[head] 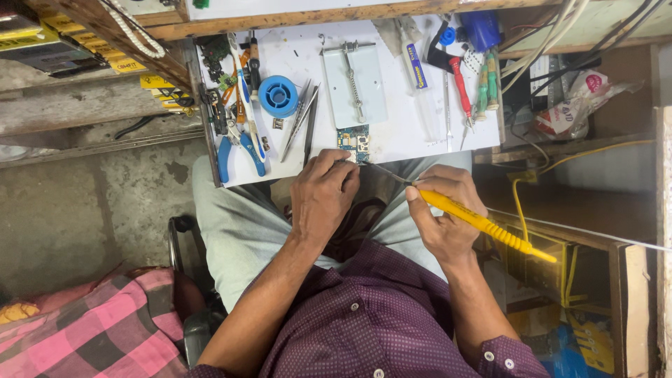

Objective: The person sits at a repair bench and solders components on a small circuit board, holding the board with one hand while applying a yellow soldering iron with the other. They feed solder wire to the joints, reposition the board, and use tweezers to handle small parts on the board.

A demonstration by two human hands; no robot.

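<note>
Circuit board [353,143] half hidden under left hand [322,199], near iron's [483,224] thin tip.

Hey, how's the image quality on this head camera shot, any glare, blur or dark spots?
Head view: even daylight, white bench top bright but not glaring; circuit board and both hands, left hand and right hand, sharp; lower right corner under the bench shadowed; slight wide-angle bending at edges.
</note>
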